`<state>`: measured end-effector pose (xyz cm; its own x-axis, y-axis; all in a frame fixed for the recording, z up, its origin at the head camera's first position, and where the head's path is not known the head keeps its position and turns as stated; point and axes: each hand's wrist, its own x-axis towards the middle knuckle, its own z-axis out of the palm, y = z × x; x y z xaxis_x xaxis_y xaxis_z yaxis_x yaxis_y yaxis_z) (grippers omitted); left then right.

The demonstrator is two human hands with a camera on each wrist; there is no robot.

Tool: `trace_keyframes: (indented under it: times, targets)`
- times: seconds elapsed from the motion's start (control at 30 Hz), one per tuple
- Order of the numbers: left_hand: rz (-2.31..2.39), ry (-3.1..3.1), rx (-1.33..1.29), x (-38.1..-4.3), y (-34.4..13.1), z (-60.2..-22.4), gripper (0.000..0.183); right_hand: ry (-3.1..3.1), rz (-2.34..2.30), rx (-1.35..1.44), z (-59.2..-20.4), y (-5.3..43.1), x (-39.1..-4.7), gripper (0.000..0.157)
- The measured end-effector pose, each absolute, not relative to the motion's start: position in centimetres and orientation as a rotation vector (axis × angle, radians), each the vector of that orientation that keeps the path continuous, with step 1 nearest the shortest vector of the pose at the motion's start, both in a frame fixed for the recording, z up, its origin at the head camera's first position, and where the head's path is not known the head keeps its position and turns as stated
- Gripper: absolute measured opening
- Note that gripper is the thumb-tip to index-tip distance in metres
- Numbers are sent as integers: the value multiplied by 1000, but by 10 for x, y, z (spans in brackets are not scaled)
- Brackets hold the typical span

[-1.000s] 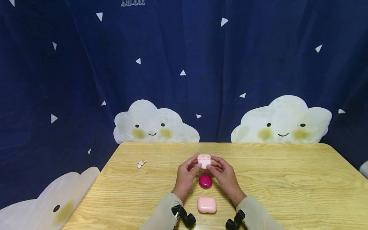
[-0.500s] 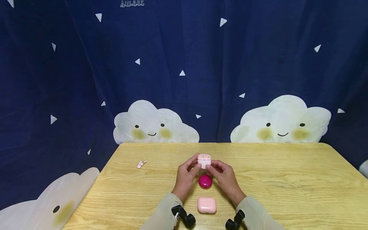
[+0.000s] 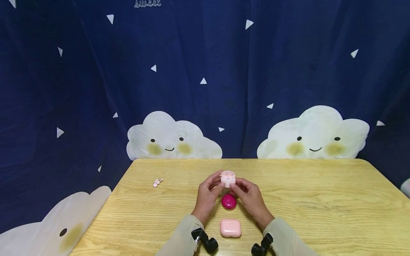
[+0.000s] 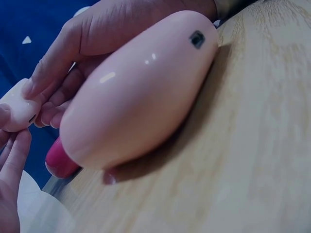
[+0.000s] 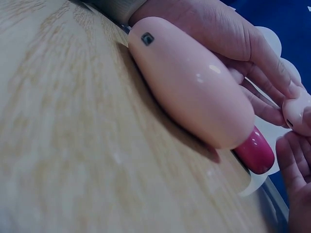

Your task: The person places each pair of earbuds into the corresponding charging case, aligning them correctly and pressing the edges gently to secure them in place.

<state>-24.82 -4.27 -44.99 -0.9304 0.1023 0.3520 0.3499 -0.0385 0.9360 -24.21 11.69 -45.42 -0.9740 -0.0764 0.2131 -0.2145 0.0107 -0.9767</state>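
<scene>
In the head view a small pale pink earbud case (image 3: 228,181) is held over the table with its lid tipped back. My left hand (image 3: 206,197) grips its left side, thumb on the front. On the other side, my right hand (image 3: 251,199) pinches it the same way, its thumb low on the front. Just below, between the wrists, lies a round magenta case (image 3: 229,201). Nearer to me is a larger pink earbud case (image 3: 230,228), closed. It looms large in both wrist views and covers part of the far hand there.
A pair of pale pink earbuds (image 3: 158,182) lies on the wooden table (image 3: 320,206) to the left, well away from the hands. Behind the far edge hangs a dark blue curtain (image 3: 179,71) with clouds and triangles.
My right fingers have slid down from the lid to the side of the small case. The lid is tipped slightly differently. Other things stay where they were.
</scene>
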Motion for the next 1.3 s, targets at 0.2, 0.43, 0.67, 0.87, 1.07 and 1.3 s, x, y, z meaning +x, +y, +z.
trace_keyframes:
  times: [0.2, 0.43, 0.67, 0.87, 1.07, 1.3]
  targets:
    - [-2085, -2036, -512, -249, -42, -451, 39, -2162, 2108, 310, -454, 116, -242, 24]
    - [-2079, -2047, -511, -249, -42, -450, 40, -2151, 2089, 317, -472, 118, -253, 30]
    - [-2077, -2044, -530, -249, -42, -449, 40, -2162, 2101, 317, -462, 117, -246, 27]
    - [-2070, -2056, -518, -246, -42, -448, 39, -2177, 2092, 311, -449, 115, -238, 24]
    - [-2109, -2048, -507, -245, -42, -446, 41, -2180, 2094, 307, -451, 116, -238, 24]
    - [-2189, -1875, -315, -265, -57, -461, 32, -2165, 2100, 282, -450, 115, -239, 24]
